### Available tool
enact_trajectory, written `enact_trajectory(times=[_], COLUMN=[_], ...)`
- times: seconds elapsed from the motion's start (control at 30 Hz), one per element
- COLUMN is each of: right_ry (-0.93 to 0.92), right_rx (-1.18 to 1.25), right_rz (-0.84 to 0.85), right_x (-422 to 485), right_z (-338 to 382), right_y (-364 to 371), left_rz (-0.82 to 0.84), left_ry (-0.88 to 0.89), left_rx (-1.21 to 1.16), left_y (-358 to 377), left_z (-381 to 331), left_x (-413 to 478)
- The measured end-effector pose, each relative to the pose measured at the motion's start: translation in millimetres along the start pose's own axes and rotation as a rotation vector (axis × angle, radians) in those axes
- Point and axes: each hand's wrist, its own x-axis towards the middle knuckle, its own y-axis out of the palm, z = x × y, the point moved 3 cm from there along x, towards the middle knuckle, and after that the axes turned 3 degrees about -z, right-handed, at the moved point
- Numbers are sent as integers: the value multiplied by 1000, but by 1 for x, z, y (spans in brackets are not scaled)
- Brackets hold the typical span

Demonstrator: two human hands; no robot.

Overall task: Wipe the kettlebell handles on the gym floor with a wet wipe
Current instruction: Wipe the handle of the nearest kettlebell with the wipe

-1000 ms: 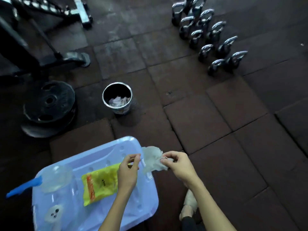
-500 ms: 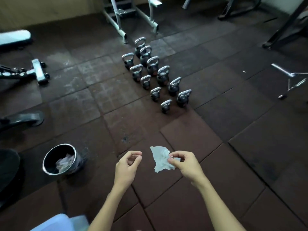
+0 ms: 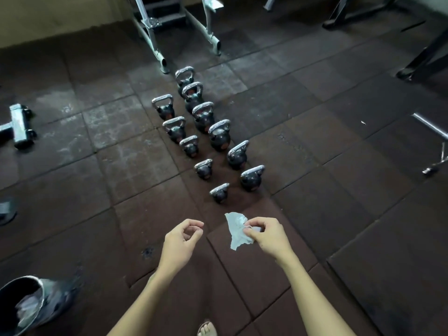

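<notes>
Several black kettlebells with shiny chrome handles stand in two rows on the dark rubber floor, the nearest kettlebell just ahead of my hands and another to its right. My right hand pinches a crumpled white wet wipe that hangs below the nearest kettlebell. My left hand is beside it, a short gap away, thumb and forefinger curled into a loose ring with nothing in them.
A steel bucket with used wipes sits at the lower left. A white rack frame stands behind the kettlebells. Bench feet lie at left, dark machine legs and a chrome bar at right. My sandalled foot shows at bottom.
The view swung up and away from the blue tray with the wipe packet toward the kettlebells. My left hand let go of the wipe, which stays in my right hand.
</notes>
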Motion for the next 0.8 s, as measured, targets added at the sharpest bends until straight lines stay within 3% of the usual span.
enact_trajectory(times=[0.17,0.33,0.53,0.8], right_ry=[-2,-38,-68,-273], right_rx=[-88,-169,-180,-315], right_rz=[80,209,212,195], right_x=[138,288,429,530], right_z=[-3,-34,-100,-189], right_y=[-29,-21,38,150], left_rz=[-45,-116,-173,-175], left_ry=[-56,-110,-175,-111], left_rx=[9,60,105,213], left_y=[63,134,207,251], left_z=[-22,0,86,226], left_x=[99,206,310,413])
